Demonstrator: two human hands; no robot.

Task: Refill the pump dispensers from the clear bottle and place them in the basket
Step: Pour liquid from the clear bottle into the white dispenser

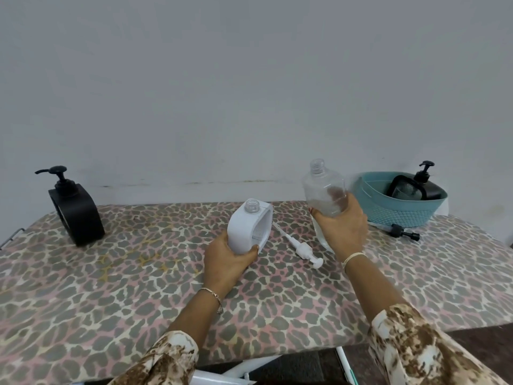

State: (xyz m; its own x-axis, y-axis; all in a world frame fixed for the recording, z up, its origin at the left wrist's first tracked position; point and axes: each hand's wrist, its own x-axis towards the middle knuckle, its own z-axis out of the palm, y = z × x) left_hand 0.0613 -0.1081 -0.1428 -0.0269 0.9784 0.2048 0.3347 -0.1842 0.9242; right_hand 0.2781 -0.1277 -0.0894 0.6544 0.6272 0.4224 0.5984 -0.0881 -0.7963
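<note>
My left hand (228, 259) grips the base of a white dispenser (248, 225) that stands tilted on the table, its threaded neck open with no pump. My right hand (342, 228) holds the clear bottle (322, 190) upright above the table, cap off, with clear liquid low inside. Between the two lies the white pump (298, 244), flat on the cloth. A teal basket (399, 208) at the back right holds a black dispenser (423, 184) with its pump on. Another black dispenser (73, 209) stands at the back left.
A loose black pump (399, 232) lies on the table just in front of the basket. The table carries a leopard-print cloth (138, 287) and backs onto a plain grey wall. White objects show below the table's near edge.
</note>
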